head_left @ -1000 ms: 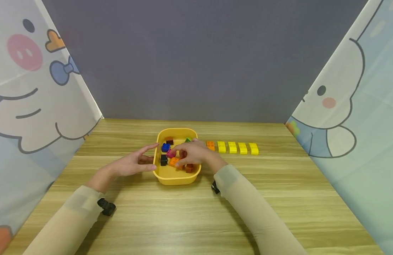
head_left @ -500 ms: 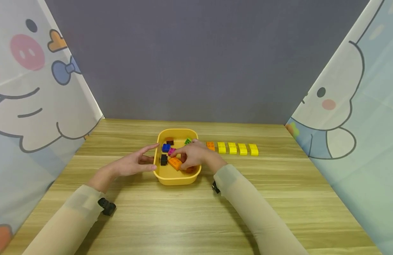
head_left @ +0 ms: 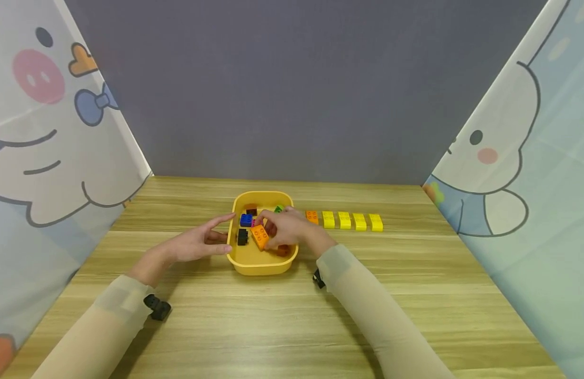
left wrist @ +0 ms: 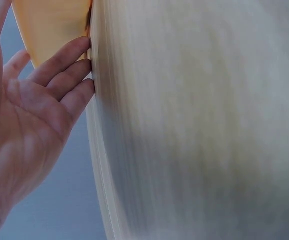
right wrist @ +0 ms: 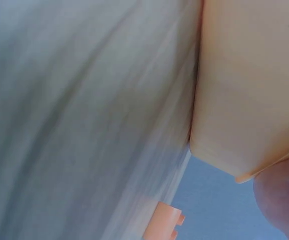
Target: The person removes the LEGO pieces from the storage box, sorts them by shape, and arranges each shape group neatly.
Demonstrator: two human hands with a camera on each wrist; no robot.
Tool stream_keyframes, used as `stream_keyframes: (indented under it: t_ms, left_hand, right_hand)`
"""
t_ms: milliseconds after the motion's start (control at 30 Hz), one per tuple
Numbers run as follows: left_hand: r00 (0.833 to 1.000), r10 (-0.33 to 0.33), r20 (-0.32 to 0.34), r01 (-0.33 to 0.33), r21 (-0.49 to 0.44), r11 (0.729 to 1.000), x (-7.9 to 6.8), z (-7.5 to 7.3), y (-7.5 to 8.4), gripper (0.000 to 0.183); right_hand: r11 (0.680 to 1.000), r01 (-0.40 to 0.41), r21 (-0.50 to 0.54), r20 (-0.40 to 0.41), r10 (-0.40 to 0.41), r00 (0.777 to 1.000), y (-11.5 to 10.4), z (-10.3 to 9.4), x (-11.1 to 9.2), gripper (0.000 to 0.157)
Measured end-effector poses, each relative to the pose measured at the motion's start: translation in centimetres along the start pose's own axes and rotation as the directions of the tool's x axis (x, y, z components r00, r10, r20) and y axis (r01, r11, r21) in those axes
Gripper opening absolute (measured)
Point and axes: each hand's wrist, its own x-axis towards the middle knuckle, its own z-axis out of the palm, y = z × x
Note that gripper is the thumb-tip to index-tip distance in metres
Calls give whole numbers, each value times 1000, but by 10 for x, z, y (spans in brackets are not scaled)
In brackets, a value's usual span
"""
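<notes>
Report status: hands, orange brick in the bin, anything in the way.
Right hand pinches orange brick inside yellow bin. Left hand alongside bin's left wall. Black brick and blue brick nearby, neither on top.

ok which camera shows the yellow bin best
The head view: the yellow bin shows nearly whole, the right hand covering part of it. The left wrist view catches only a cropped wall at the top; the right wrist view, only an outer wall, close up.

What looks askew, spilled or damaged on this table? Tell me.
Nothing stands out as spilled or damaged. One orange block is slanted in the bin, but the right hand is pinching it. Outside, the yellow blocks line up neatly in a row.
</notes>
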Motion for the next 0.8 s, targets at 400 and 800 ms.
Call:
stream_keyframes:
  t_ms: [400, 800]
  left_hand:
    - [1000, 3, 13, -3, -23, 1000, 1, -1, 1, 98]
    - [1000, 1, 11, -1, -19, 1000, 2, 0, -1, 97]
  right_hand:
    - [961, 58, 271, -97, -33, 995, 4, 0, -2, 59]
    - [838, 174, 517, -216, -68, 974, 8, -8, -6, 58]
